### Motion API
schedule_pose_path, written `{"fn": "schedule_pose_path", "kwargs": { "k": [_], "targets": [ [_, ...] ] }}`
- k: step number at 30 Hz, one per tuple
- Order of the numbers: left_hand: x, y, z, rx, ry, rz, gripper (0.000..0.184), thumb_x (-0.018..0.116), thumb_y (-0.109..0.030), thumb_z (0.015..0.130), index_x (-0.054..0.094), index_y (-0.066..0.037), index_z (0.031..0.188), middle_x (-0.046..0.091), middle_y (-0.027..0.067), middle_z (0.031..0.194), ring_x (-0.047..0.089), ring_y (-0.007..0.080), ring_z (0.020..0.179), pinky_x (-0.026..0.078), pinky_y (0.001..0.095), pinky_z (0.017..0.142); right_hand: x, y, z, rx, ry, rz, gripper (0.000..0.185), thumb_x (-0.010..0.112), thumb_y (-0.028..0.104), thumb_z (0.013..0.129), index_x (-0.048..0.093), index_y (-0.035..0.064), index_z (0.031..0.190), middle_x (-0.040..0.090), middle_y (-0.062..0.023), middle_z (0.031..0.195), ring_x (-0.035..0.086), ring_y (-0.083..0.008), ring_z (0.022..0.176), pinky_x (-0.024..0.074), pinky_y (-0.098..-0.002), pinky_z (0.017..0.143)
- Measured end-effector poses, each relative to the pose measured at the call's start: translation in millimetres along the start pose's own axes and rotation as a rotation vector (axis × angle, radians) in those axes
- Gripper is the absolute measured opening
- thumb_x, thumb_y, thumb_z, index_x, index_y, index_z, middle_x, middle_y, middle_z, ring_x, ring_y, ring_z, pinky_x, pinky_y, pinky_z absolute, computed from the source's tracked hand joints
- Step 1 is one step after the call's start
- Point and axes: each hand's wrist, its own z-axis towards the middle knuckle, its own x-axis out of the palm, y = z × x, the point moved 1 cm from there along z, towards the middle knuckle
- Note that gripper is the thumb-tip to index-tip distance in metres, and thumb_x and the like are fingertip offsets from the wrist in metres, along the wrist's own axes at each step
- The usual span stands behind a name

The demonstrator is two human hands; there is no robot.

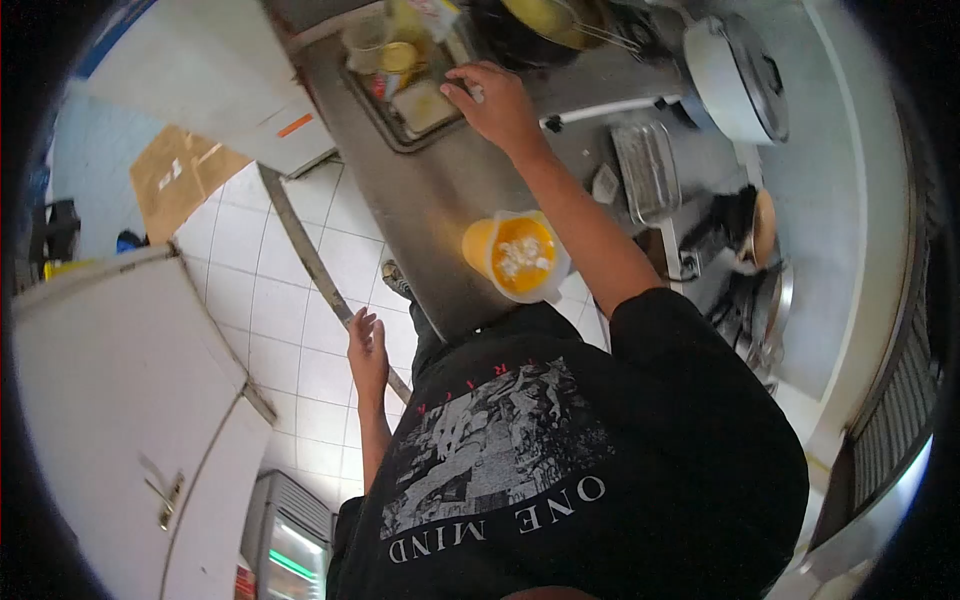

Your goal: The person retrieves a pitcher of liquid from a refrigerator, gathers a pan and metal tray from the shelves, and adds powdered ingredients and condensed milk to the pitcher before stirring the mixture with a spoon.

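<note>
My right hand (pixel 495 105) is at the edge of a metal tray on the counter, its fingers curled around a small whitish thing that I cannot make out. Just left of those fingers, in the tray, sits a white tub (pixel 424 106). Nearer my body stands a pitcher (pixel 522 258) of orange-yellow liquid with white clumps on top, close to the counter's front edge. My left hand (pixel 367 345) hangs low over the tiled floor, away from the counter. Its fingers are loosely bent and apart, with nothing in them.
The tray (pixel 400 145) also holds a yellow-lidded jar (pixel 397 57) and a clear cup (pixel 366 40). A pan with a strainer lies at the back. To the right are a white lidded pot (pixel 735 80), a foil-like metal container (pixel 647 170) and dark pans. A white cabinet (pixel 120 400) stands left.
</note>
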Motion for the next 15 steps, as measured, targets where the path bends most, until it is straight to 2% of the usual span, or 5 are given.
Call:
{"fn": "schedule_pose_path", "kwargs": {
  "k": [5,7,8,10,15],
  "targets": [
    [14,121,-8,-0.04,0.094,-0.194,0.042,0.061,-0.023,0.105,0.054,0.001,0.139,0.065,0.0175,0.131,0.064,0.0243,0.116,0.05,0.0362,0.099,-106,-41,-110,0.459,-0.146,-0.188,0.038,0.065,0.04,0.098,0.075,0.0038,0.089,0.075,-0.014,0.083,0.072,-0.0367,0.081,0.0548,-0.0413,0.076],
    [14,206,-23,-0.246,0.134,0.013,0.043,0.058,-0.028,0.105,0.055,0.001,0.137,0.067,0.0195,0.125,0.067,0.0281,0.112,0.051,0.0363,0.097,-128,-108,-165,0.657,-0.196,-0.156,0.018,0.07,0.019,0.095,0.074,0.0025,0.101,0.074,-0.015,0.103,0.073,-0.0274,0.088,0.0548,-0.0389,0.076],
    [16,228,-38,-0.343,0.227,0.437,0.041,0.06,-0.032,0.101,0.06,-0.008,0.134,0.072,0.0094,0.106,0.068,0.0218,0.099,0.051,0.0372,0.083,-137,-135,-196,0.648,-0.212,-0.202,0.018,0.07,0.016,0.093,0.073,0.0037,0.106,0.072,-0.0159,0.109,0.072,-0.0301,0.091,0.0547,-0.0406,0.079],
    [31,255,-65,-0.436,0.551,1.005,0.043,0.065,-0.035,0.098,0.061,-0.01,0.133,0.072,0.015,0.106,0.07,0.0265,0.099,0.053,0.0408,0.085,-146,-178,-249,0.604,-0.153,-0.281,0.025,0.069,0.01,0.09,0.07,0.0063,0.115,0.068,-0.0171,0.118,0.069,-0.0347,0.099,0.0537,-0.0437,0.086],
    [86,257,-101,-0.325,0.523,0.948,0.051,0.068,-0.036,0.095,0.057,-0.011,0.138,0.072,0.0196,0.108,0.07,0.0341,0.099,0.054,0.0444,0.086,-135,-198,-324,0.214,0.482,-0.384,0.046,0.069,0.002,0.08,0.065,0.0121,0.125,0.062,-0.0152,0.129,0.057,-0.0383,0.12,0.0468,-0.0472,0.104]
  ]
}}
